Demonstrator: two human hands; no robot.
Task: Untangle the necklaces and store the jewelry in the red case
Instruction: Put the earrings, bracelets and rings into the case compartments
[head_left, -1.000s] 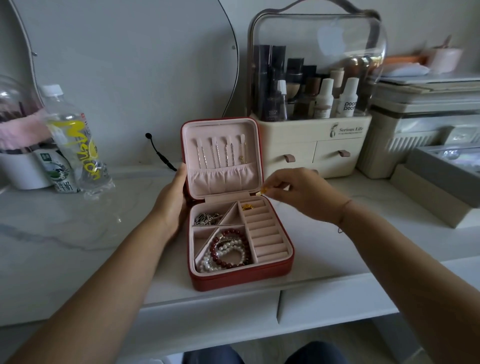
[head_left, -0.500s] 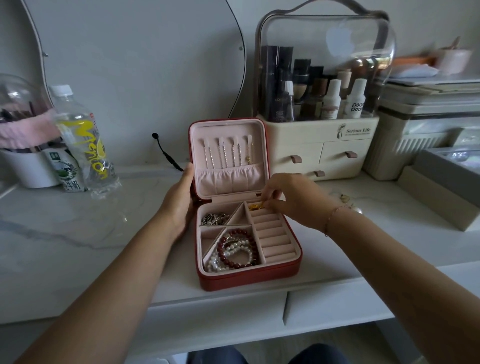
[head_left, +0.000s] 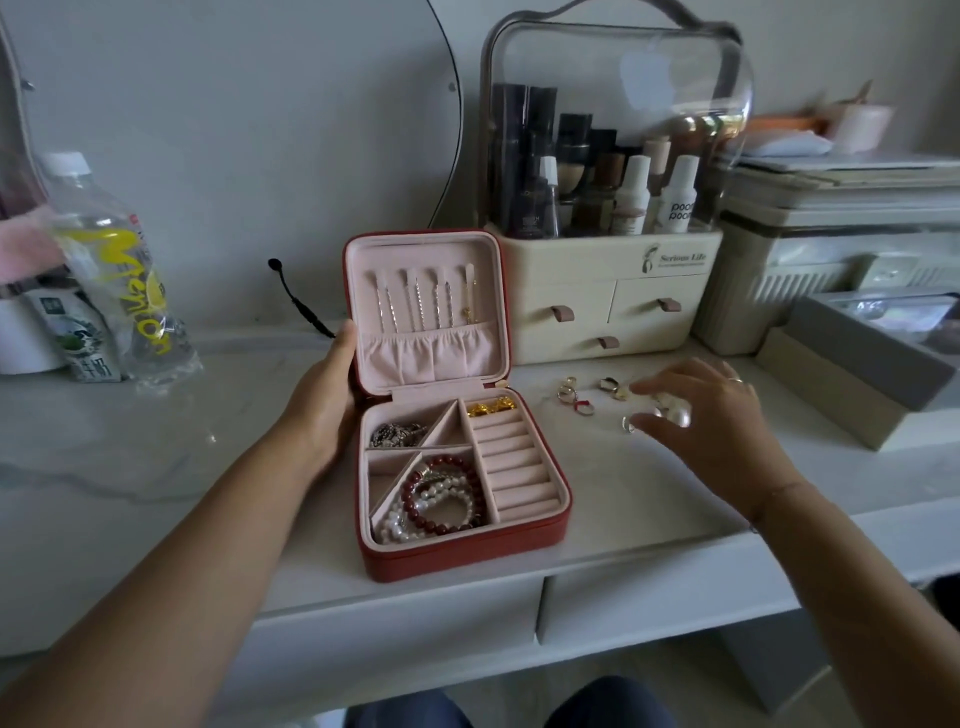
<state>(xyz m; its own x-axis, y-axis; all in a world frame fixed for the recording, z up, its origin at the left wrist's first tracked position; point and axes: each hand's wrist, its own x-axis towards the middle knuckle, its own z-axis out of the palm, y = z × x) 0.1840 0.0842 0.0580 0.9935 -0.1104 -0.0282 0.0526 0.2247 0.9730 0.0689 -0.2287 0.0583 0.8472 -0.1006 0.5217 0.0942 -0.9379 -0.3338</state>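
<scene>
Red case (head_left: 467, 551) sits open on the counter (head_left: 623, 499), near the front edge and about midway along it, with its lid (head_left: 421, 358) standing upright. My left hand (head_left: 322, 400) holds the case at its left side by the hinge. The thumb lies up along the lid's edge and the other fingers are hidden behind it. My right hand (head_left: 711, 415) hovers over the counter to the right of the case, fingers spread and loose, gripping nothing that I can make out, though the fingertips are blurred. Under and just left of those fingertips a scatter of rings (head_left: 569, 392) lies on the counter, between the case and the cream cosmetics organiser (head_left: 608, 312) at the back.

Inside the case, gold pieces (head_left: 491, 407) rest at the far end of the ring rolls on the right side. A silver chain (head_left: 397, 434) fills the far left compartment, and red and pearl bead bracelets (head_left: 436, 493) are coiled in the near one. Thin chains (head_left: 415, 304) hang from hooks in the lid. A clear bottle (head_left: 119, 280) stands toward the counter's back left corner.
</scene>
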